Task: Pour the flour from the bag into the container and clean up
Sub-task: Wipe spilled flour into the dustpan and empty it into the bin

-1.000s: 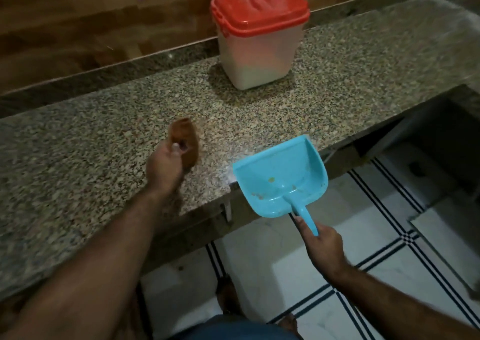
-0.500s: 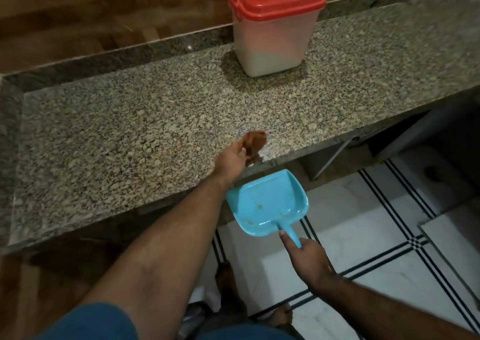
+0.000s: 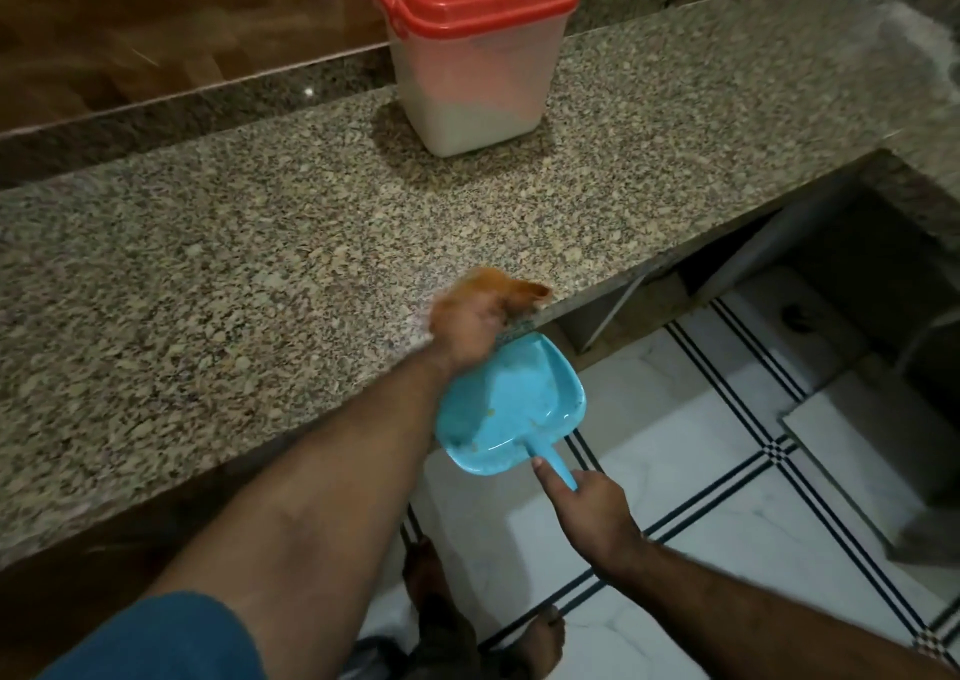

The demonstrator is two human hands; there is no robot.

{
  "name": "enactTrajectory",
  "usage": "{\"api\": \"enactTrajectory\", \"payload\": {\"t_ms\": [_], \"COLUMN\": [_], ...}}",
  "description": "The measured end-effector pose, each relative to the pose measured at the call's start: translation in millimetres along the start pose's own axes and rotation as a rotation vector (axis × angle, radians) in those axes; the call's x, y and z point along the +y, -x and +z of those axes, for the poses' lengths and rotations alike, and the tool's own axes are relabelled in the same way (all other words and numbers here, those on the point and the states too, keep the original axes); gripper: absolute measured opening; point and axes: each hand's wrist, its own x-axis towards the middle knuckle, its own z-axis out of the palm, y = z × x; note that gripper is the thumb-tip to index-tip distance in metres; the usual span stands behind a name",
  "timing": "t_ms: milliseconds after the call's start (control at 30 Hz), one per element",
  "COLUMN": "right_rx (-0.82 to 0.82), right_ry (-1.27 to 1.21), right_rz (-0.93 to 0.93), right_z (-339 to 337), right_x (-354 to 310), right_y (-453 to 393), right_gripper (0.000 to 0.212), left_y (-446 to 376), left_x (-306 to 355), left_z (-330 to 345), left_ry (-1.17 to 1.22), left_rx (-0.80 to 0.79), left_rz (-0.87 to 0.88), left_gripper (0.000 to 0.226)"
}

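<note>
pretty dim and warm overall, grainy in the darker corners. soft shadow pooled around the base of the container (image 3: pixel 470 50). heavy motion blur on the left hand (image 3: pixel 467 323) and the brown thing it grips. small glare streak on the dustpan (image 3: pixel 511 401) rim. wide-angle bending at the counter (image 3: pixel 208 274) edges.

Looked like a home kitchen. Speckled granite countertop (image 3: pixel 218 284) with a raised back edge against a wood-grain wall (image 3: pixel 130 40). Red-lidded plastic container (image 3: pixel 470 50) of white powder stood near the counter's back edge. White floor tiles (image 3: pixel 701 513) with black stripe borders below; open cavity under the counter's front edge.
</note>
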Motion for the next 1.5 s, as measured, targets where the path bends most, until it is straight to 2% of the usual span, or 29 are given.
{"api": "enactTrajectory", "payload": {"t_ms": [33,67,133,167,233,300,333,367,433,500,600,667,733,800,900,967,1067,1100,1200,1233,1300,1400,1500], "right_rx": [0.007,0.021,0.056,0.069,0.083,0.101,0.108,0.116,0.127,0.131,0.131,0.125,0.121,0.117,0.101,0.083,0.059,0.048,0.015,0.015,0.030,0.028,0.017], "right_ry": [-0.006,-0.012,-0.027,-0.031,-0.035,-0.067,-0.087,-0.100,-0.122,-0.137,-0.165,-0.163,-0.172,-0.178,-0.187,-0.193,-0.218,-0.222,-0.220,-0.217,-0.208,-0.215,-0.234], "right_rz": [0.013,0.027,0.048,0.054,0.061,0.079,0.089,0.100,0.131,0.147,0.134,0.121,0.119,0.103,0.064,0.064,0.068,0.064,0.043,0.041,0.043,0.069,0.083], "right_z": [-2.0,-5.3,-13.2,-17.6,-26.3,-36.6,-42.4,-48.0,-57.5,-66.6,-87.4,-107.1,-127.9,-150.2,-182.8,-199.2,-216.1,-220.7,-235.1,-240.3,-251.8,-268.3,-280.5], "right_x": [0.9,1.9,6.6,8.9,13.7,17.8,20.1,22.0,28.0,35.1,44.1,50.1,58.4,68.0,81.1,87.6,94.0,94.8,93.9,93.8,94.8,100.8,106.8], "right_y": [-2.2,-5.4,-13.7,-17.9,-26.0,-32.6,-34.8,-37.3,-43.5,-52.5,-72.7,-88.6,-105.1,-122.6,-147.2,-159.4,-172.0,-175.6,-185.6,-189.1,-196.4,-205.6,-215.1], "right_gripper": [0.067,0.067,0.067,0.068,0.068,0.067,0.067,0.065,0.064,0.064,0.064,0.066,0.067,0.068,0.066,0.065,0.066,0.065,0.065,0.065,0.066,0.066,0.066], "left_y": [0.3,-5.0,-5.3,-2.9,-2.3,-12.0,-18.6,-23.9,-30.8,-42.0,-77.3,-108.1,-115.7,-126.6,-156.6,-175.2,-182.4,-177.2,-160.2,-168.4,-198.4,-248.3,-301.5], "left_x": [12.5,13.4,18.2,18.2,8.9,-10.4,-21.7,-31.1,-10.4,27.5,65.6,69.1,110.4,133.0,109.2,72.3,37.0,47.7,132.0,149.0,180.1,216.1,241.1], "left_z": [18.3,25.5,15.6,4.3,-25.2,-58.5,-71.5,-80.2,-70.7,-25.8,60.0,109.0,113.8,102.7,79.2,78.8,125.8,149.5,203.0,209.8,207.6,198.2,211.9], "left_ry": [0.023,0.065,0.189,0.242,0.265,0.104,-0.014,-0.141,-0.319,-0.217,-0.024,0.002,0.111,0.146,-0.078,-0.267,-0.407,-0.416,-0.252,-0.169,-0.089,-0.171,-0.340], "left_rx": [-0.101,-0.122,-0.071,-0.018,0.202,0.449,0.525,0.537,0.408,0.284,0.048,-0.086,-0.044,0.148,0.365,0.350,0.295,0.303,0.103,0.051,0.102,0.178,0.121], "left_rz": [-0.012,-0.061,-0.115,-0.112,-0.154,-0.262,-0.293,-0.286,-0.259,-0.256,0.032,0.006,-0.109,-0.136,-0.234,-0.318,-0.428,-0.404,-0.086,-0.045,-0.048,0.039,0.163], "left_gripper": [0.029,0.030,0.030,0.030,0.032,0.037,0.038,0.038,0.040,0.047,0.040,0.035,0.023,0.021,0.031,0.030,0.032,0.032,0.024,0.023,0.024,0.018,0.018]}}
